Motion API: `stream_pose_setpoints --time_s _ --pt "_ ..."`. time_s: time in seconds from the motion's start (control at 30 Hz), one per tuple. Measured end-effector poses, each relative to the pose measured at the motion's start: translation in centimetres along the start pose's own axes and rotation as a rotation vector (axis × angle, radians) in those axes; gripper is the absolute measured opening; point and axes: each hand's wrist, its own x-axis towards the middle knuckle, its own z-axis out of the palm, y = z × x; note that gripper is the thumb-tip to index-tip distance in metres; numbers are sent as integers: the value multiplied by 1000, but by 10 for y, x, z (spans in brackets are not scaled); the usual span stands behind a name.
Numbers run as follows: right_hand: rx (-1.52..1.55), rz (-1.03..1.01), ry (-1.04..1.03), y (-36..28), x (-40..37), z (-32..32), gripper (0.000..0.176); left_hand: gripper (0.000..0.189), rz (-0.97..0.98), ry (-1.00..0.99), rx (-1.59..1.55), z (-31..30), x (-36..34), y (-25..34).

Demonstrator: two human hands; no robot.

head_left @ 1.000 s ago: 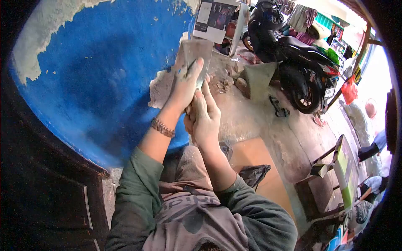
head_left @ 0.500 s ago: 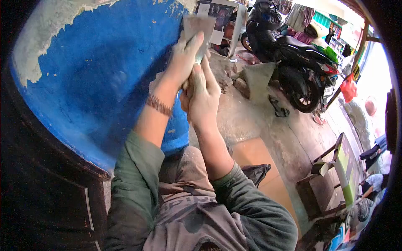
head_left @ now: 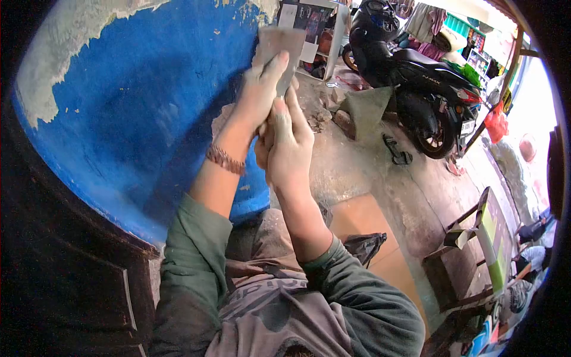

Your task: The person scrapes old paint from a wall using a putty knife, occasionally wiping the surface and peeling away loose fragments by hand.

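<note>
Both of my hands are closed around one wide-bladed scraper [head_left: 279, 40], held up against the blue painted wall [head_left: 148, 101]. My left hand [head_left: 259, 92] grips it higher up, its thumb lying on the flat of the blade. Lower down, my right hand [head_left: 289, 146] wraps the handle, which is mostly hidden by the fingers. Along the top of the blue area, paint is gone and a rough grey-white surface [head_left: 53, 65] shows, close to the blade's level.
A black motorbike [head_left: 416, 77] stands on the concrete floor at the upper right, with a sandal [head_left: 397, 150] near its rear wheel. A wooden bench [head_left: 491, 238] is at the right, people beyond it. Beside my leg lie cardboard [head_left: 363, 220] and a black plastic bag [head_left: 364, 245].
The scraper and both hands have shifted slightly down in the view. Both hands keep the same grip.
</note>
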Motion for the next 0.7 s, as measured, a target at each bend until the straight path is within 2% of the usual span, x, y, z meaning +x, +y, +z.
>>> stream_pose_setpoints --time_s 0.07,0.2,0.23,0.3,0.4,0.47,0.53,0.6,0.67,0.7 --pt "-8 42 9 11 -16 -8 47 42 72 35 4 -4 -13 -29" --pt "9 92 1 7 -14 -9 47 44 71 10 24 -5 -11 -26" --pt "41 87 -23 0 -11 -6 47 43 -5 3 57 -4 -7 -12" --pt "83 149 -9 -21 -14 5 47 47 -5 -13 88 -5 -2 -4" --pt "30 238 37 -4 -15 -4 49 43 -36 -9 101 -12 -13 -19" --pt "21 228 13 1 -30 -7 47 42 -4 39 97 -12 -25 -35" --pt "12 225 13 -5 -30 -2 47 40 -8 7 41 -10 -19 -28" --pt "21 140 9 -9 -15 3 47 40 13 -53 79 -12 0 -12" --pt "19 47 4 -5 -2 4 47 42 11 -25 65 -7 3 -1" --pt "42 106 19 -13 -6 7 47 43 1 -37 57 -7 1 -1"
